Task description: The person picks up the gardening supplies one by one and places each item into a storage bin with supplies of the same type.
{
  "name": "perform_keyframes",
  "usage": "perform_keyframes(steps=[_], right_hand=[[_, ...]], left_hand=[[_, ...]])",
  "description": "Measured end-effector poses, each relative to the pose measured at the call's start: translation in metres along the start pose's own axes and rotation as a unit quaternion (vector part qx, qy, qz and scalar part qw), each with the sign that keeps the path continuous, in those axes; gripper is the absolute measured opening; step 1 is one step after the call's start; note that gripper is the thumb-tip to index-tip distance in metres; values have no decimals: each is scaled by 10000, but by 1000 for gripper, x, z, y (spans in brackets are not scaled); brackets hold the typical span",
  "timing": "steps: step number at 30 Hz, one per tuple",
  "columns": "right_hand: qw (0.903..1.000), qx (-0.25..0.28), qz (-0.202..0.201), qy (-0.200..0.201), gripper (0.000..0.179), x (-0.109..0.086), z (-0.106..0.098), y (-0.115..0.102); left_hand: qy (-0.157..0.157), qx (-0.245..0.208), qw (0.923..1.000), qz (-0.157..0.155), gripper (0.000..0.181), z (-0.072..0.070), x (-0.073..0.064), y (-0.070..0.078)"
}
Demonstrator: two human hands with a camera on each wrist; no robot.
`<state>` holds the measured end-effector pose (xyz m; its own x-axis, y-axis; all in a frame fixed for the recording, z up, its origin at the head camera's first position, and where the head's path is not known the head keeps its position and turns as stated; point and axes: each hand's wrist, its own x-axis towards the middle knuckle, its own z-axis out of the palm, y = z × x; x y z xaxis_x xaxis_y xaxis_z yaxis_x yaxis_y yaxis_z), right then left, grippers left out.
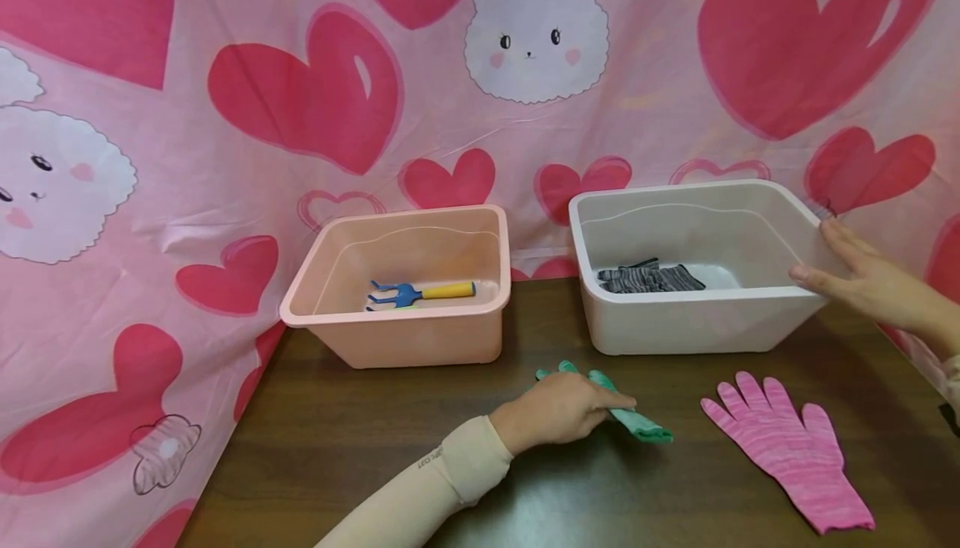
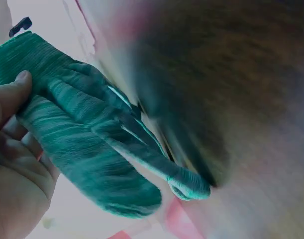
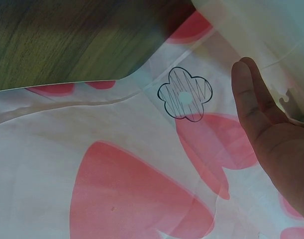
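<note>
A green knitted glove [image 2: 92,119] hangs from my left hand [image 1: 558,408], which pinches its cuff end between thumb and fingers just above the table. In the left wrist view its limp fingers droop away from the hand. My right hand [image 1: 862,277] is at the right rim of the light grey bin [image 1: 682,327], thumb over the rim and fingers straight along the outer side. The right wrist view shows those straight fingers [image 3: 249,94] by the bin wall; the thumb is hidden there. A pink knitted glove [image 1: 787,448] lies flat below the right hand.
Inside the grey bin lies a grey-black striped glove [image 1: 652,279]. A peach bin [image 1: 427,344] to the left holds a small hand rake [image 1: 427,293] with blue tines and a yellow handle. Behind the brown wooden table [image 1: 337,448] hangs a pink heart-and-rabbit cloth [image 1: 450,114].
</note>
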<state>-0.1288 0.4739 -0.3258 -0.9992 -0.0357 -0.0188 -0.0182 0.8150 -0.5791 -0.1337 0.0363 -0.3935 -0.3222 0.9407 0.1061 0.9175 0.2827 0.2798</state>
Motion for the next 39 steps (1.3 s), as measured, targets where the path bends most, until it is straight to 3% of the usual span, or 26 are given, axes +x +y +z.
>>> perform_keyframes(steps=[8, 20, 25, 31, 39], right_hand=[[10000, -46, -26, 1, 98, 0, 0, 0], [9999, -100, 96, -69, 99, -2, -1, -3], [9998, -137, 101, -81, 99, -1, -1, -4], [9999, -127, 52, -58, 98, -1, -1, -3], [9999, -102, 65, -46, 98, -2, -1, -4]], left_hand=[[657, -617, 9958, 137, 31, -6, 2, -3], [1003, -1292, 9865, -12, 31, -19, 10, 1], [1074, -1786, 9779, -178, 31, -24, 14, 4], [1324, -2069, 9687, -359, 27, -31, 22, 8], [1673, -2564, 9509, -456, 24, -40, 29, 9]])
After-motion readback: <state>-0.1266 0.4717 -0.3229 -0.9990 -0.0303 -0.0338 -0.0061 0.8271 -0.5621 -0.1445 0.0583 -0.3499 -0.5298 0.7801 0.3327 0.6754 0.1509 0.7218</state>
